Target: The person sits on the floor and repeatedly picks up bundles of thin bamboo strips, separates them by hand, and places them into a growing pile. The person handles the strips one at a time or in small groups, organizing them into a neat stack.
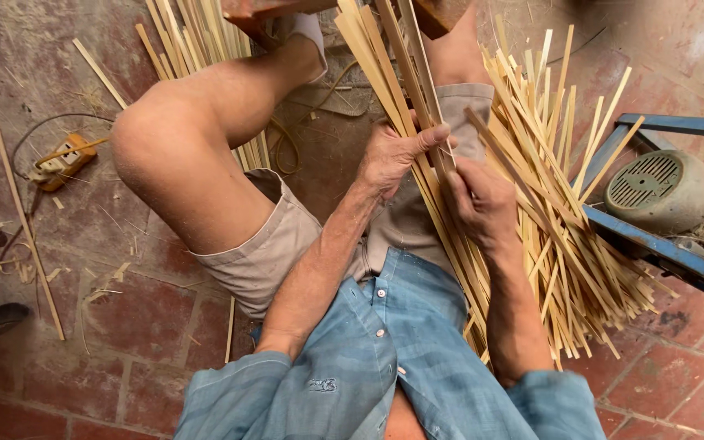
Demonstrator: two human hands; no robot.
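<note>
The person is sitting over a red brick floor (148,318), knees apart, in beige shorts (279,244) and a blue button shirt (385,350); a long bundle of pale bamboo strips (417,90) is lying across the right thigh and running up out of the top of the view. The left hand (393,155) is closing around that bundle from the inner side, its thumb stretching across the strips; the right hand (482,204) is sitting just below it, fingers curled tight, pinching a single darker strip (503,151) that is slanting up and left from the fist. A loose heap of cut bamboo slivers (580,236) is fanning out beside the right leg, touching the bundle; more strips (197,41) are lying behind the left knee. A blue metal frame (653,244) carrying a grey electric motor (662,191) is standing to the right of the heap; an orange plug block (67,159) with its cable is lying on the bricks well off to the left, near a long thin stick (18,195).
</note>
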